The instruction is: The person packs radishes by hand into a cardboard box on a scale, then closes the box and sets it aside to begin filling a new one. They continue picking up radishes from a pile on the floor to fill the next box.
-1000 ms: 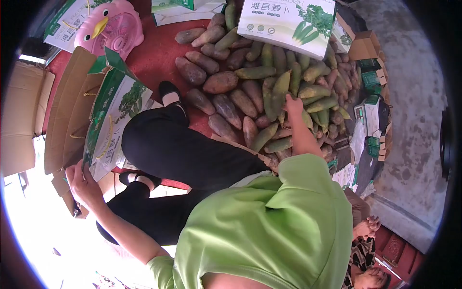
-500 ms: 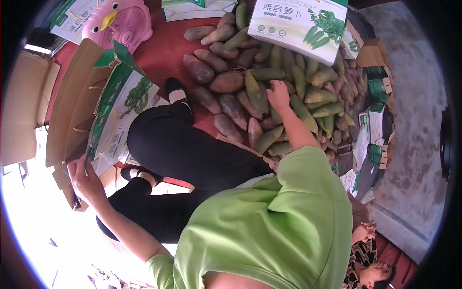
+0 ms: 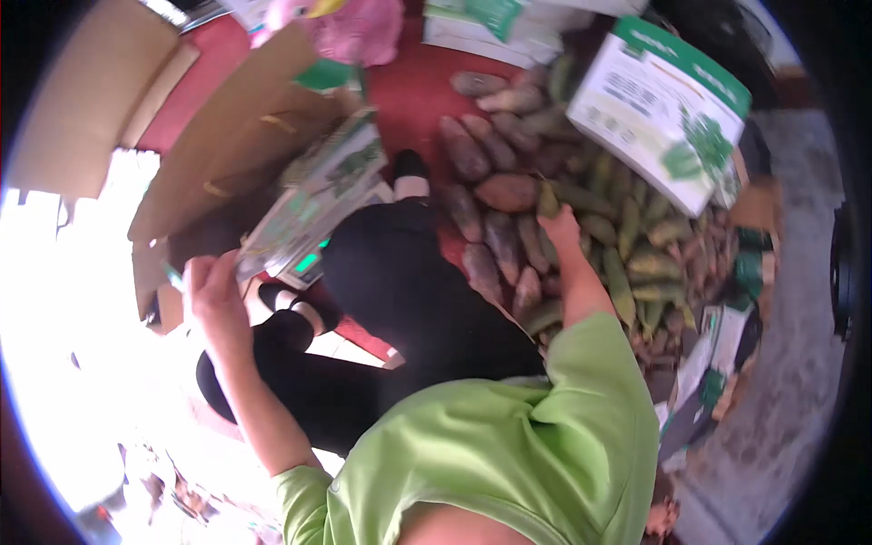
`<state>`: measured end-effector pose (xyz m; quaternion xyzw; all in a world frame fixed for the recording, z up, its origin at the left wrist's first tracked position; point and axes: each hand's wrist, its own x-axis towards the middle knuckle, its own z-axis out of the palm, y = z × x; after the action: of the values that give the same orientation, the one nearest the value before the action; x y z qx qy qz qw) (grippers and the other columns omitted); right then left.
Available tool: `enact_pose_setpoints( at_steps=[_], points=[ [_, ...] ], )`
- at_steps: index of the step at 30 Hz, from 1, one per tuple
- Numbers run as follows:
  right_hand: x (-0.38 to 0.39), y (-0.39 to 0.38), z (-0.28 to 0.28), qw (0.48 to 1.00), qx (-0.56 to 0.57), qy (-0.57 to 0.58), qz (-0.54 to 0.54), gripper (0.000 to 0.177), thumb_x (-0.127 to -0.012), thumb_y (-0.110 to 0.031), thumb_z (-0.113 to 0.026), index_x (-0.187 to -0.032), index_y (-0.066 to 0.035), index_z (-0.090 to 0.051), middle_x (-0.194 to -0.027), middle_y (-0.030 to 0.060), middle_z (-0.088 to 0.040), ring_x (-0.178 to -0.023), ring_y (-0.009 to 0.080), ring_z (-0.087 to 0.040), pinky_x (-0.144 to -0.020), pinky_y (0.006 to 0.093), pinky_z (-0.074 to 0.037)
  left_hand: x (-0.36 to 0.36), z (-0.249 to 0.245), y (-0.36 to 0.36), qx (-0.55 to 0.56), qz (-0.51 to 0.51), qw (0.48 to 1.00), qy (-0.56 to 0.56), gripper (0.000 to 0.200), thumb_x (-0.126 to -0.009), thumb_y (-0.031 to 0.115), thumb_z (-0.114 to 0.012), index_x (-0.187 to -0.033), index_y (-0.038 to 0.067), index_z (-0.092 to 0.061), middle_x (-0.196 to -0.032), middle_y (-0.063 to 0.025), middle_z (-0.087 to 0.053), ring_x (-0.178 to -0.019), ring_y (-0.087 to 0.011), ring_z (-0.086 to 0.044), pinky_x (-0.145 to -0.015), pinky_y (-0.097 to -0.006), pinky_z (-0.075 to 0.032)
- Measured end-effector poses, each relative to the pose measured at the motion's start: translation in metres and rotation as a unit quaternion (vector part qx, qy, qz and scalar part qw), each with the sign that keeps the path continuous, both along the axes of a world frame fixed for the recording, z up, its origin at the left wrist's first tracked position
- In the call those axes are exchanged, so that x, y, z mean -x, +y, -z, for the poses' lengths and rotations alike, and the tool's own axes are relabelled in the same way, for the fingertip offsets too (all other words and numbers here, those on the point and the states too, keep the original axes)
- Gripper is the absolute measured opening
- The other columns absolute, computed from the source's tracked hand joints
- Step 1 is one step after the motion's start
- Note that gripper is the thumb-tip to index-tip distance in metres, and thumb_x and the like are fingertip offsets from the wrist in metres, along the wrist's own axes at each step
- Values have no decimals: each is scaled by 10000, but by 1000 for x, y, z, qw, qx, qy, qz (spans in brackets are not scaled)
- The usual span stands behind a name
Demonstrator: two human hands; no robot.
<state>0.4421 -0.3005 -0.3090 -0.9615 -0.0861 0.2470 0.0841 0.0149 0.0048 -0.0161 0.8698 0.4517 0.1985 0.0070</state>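
Note:
My right hand (image 3: pixel 560 227) reaches into the radish pile, its fingers closed on a green radish (image 3: pixel 549 200). Reddish-purple radishes (image 3: pixel 507 193) lie just left of that hand, and more green ones (image 3: pixel 652 263) are heaped to its right. At the left, my left hand (image 3: pixel 216 282) pinches the near edge of an open radish carton (image 3: pixel 313 186), which has a white and green printed side and a brown inner face. The carton leans beside my knee. Its inside is mostly hidden from here.
A closed printed carton (image 3: pixel 658 113) rests over the far end of the pile. Behind are a pink bird-shaped object (image 3: pixel 359 32) and another white carton (image 3: pixel 490 36). A green-lit display (image 3: pixel 309 262) shows beneath the open carton. Plain cardboard (image 3: pixel 86 100) stands far left.
The view has shifted, so the surroundings appear farther right and lower. My right hand has moved left across the pile and closed on the green radish. My left hand stays at the carton edge.

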Motion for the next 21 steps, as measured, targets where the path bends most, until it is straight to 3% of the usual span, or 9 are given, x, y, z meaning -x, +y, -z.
enact_pose_setpoints(
  at_steps=[5,9,11,12,14,16,18,21],
  points=[
    [23,25,-34,995,96,-23,14,716,-642,-350,-752,-1243,-114,-443,-1234,151,-520,-1133,342,-509,-921,503,-434,-1,-5,-6,10,15,1000,8,227,-665,-28,-622,-875,47,-667,-789,-66,-513,-764,-250,-537,-654,-353,-448],
    [21,18,-26,997,48,-46,-36,742,-620,-329,-768,-1242,-75,-451,-1221,168,-530,-1113,369,-514,-907,487,-441,1,-4,-7,18,7,1000,21,205,-692,18,-616,-879,94,-657,-789,-45,-502,-776,-228,-534,-682,-354,-445],
    [21,20,-28,991,-109,-51,-54,721,-618,-249,-787,-1218,-13,-464,-1174,182,-553,-1075,348,-539,-901,429,-446,1,-5,-7,17,-2,1000,20,195,-701,30,-614,-879,99,-656,-787,-41,-500,-774,-224,-534,-686,-354,-443],
    [20,26,-33,991,-109,-52,-58,721,-618,-249,-787,-1218,-13,-464,-1174,182,-553,-1075,348,-539,-901,429,-446,1,-6,-7,21,-4,1000,23,182,-706,37,-612,-873,97,-654,-788,-40,-496,-774,-224,-532,-683,-356,-443],
    [20,42,-54,944,-328,4,-40,688,-626,-164,-793,-1203,24,-469,-1119,174,-570,-1044,287,-552,-896,371,-441,1,-6,-6,25,-5,999,25,169,-711,43,-610,-867,94,-653,-788,-39,-493,-774,-224,-531,-680,-358,-442],
    [25,76,-100,912,-408,-12,-50,647,-659,-79,-770,-1210,35,-451,-1130,134,-554,-1048,217,-531,-913,326,-421,1,-6,-4,27,-4,999,26,156,-716,47,-609,-859,92,-651,-790,-39,-490,-780,-224,-531,-677,-360,-443],
    [42,118,-172,845,-530,41,-47,618,-702,-38,-732,-1236,34,-427,-1176,109,-528,-1067,201,-519,-935,322,-406,1,-5,-4,25,-6,999,25,151,-717,50,-609,-855,92,-652,-791,-40,-490,-782,-226,-531,-677,-360,-443],
    [59,164,-259,772,-627,42,-97,567,-728,28,-680,-1234,23,-423,-1192,97,-509,-1082,194,-511,-955,333,-396,1,-6,-2,20,-13,999,27,143,-718,54,-607,-848,93,-653,-793,-43,-492,-787,-228,-532,-677,-361,-444]
  ],
)
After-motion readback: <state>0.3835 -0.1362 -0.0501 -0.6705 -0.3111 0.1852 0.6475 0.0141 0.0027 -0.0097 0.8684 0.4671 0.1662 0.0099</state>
